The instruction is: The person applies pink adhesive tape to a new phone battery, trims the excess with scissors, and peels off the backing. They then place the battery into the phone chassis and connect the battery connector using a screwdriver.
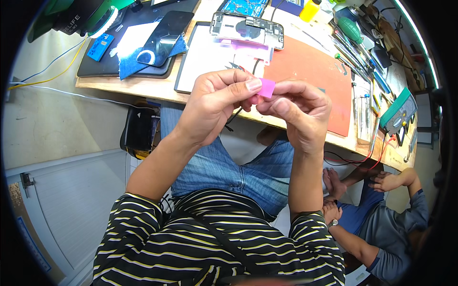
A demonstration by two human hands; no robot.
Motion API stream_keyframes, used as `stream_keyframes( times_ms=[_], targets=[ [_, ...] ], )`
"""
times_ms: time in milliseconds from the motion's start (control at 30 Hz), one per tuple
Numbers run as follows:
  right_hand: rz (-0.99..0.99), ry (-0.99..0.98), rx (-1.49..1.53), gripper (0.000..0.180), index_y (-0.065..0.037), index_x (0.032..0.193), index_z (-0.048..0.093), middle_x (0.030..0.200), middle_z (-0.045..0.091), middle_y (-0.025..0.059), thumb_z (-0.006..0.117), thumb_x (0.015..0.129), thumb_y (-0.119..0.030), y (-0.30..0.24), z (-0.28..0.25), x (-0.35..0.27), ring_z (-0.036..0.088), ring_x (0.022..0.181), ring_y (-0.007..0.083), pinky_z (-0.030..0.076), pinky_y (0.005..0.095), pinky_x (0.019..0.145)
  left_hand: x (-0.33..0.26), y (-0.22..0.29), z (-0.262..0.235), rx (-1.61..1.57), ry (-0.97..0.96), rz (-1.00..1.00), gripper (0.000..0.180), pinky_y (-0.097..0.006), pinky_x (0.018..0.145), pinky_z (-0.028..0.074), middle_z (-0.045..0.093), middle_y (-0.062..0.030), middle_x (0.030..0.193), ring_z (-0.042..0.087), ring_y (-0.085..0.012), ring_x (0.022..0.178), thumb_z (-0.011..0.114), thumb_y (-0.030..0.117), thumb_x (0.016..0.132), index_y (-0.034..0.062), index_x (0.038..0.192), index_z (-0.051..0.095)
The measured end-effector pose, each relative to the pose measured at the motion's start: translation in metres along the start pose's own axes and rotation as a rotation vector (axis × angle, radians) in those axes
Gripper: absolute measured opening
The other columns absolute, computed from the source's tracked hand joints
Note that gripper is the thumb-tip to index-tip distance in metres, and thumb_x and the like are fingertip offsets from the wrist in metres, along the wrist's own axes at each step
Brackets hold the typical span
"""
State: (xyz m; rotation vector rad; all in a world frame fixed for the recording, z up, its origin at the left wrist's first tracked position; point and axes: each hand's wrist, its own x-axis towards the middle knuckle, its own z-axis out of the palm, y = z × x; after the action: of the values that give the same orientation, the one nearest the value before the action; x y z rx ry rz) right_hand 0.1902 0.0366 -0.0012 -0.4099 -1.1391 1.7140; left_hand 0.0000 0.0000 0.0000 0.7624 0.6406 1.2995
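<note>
Both my hands are raised together in front of the bench edge. My left hand (217, 102) pinches a small pink square piece (266, 87) between thumb and fingers. My right hand (298, 112) meets it from the right, with its fingers curled on the same pink piece. On the bench behind them lies an opened phone body (246, 29) with its insides showing, resting over pink sheets (248, 47). A black phone screen (164, 37) lies on a blue cloth (129, 64) at the left.
An orange-red work mat (310, 66) covers the bench's right part. Screwdrivers and tweezers (355, 52) lie in a row at the right, beside a green tool (398, 112). A yellow bottle (310, 9) stands at the back. Another person (381, 224) sits low at the right.
</note>
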Motion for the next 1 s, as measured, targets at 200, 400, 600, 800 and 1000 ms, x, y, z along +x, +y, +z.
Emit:
stream_keyframes(
  times_ms=[200,400,600,800,1000],
  targets=[
    [-0.075,0.017,-0.073,0.021,0.014,0.107,0.067,0.097,0.074,0.0215,0.074,0.087,0.010,0.004,0.007,-0.001,0.075,0.089,0.0256,0.064,0.0349,0.081,-0.001,-0.001,0.001,-0.073,0.004,-0.049,0.019,-0.025,0.075,0.046,0.068,-0.0044,0.086,0.060,-0.0097,0.080,0.068,0.017,0.099,-0.0007,0.101,0.072],
    [-0.122,0.033,-0.138,0.017,0.015,0.103,0.068,0.094,0.073,0.0199,0.074,0.088,0.009,0.006,0.007,0.000,0.074,0.082,0.0240,0.064,0.0341,0.075,-0.001,-0.003,0.001,-0.144,-0.019,-0.099,0.020,-0.027,0.076,0.049,0.066,-0.0065,0.085,0.062,-0.0130,0.080,0.065,0.018,0.101,-0.0013,0.100,0.069],
    [-0.154,0.052,-0.157,0.015,0.015,0.103,0.069,0.092,0.071,0.0191,0.073,0.089,0.009,0.008,0.008,0.000,0.073,0.079,0.0227,0.063,0.0324,0.070,-0.001,-0.007,0.000,-0.187,-0.023,-0.113,0.022,-0.027,0.074,0.049,0.067,-0.0071,0.085,0.065,-0.0140,0.079,0.066,0.021,0.101,-0.0013,0.103,0.069],
    [-0.159,0.058,-0.158,0.015,0.015,0.103,0.069,0.092,0.071,0.0191,0.071,0.090,0.009,0.006,0.010,0.000,0.072,0.078,0.0221,0.063,0.0317,0.069,0.000,-0.010,0.001,-0.219,-0.032,-0.126,0.024,-0.027,0.074,0.048,0.066,-0.0060,0.085,0.063,-0.0134,0.080,0.065,0.022,0.101,-0.0014,0.103,0.069],
    [-0.163,0.057,-0.189,0.013,0.015,0.104,0.068,0.090,0.071,0.0177,0.068,0.093,0.009,0.005,0.011,0.001,0.072,0.078,0.0210,0.063,0.0309,0.069,0.000,-0.014,0.001,-0.164,-0.035,-0.059,0.022,-0.026,0.074,0.046,0.067,-0.0036,0.088,0.062,-0.0113,0.080,0.066,0.023,0.102,0.0020,0.101,0.070]
  ],
)
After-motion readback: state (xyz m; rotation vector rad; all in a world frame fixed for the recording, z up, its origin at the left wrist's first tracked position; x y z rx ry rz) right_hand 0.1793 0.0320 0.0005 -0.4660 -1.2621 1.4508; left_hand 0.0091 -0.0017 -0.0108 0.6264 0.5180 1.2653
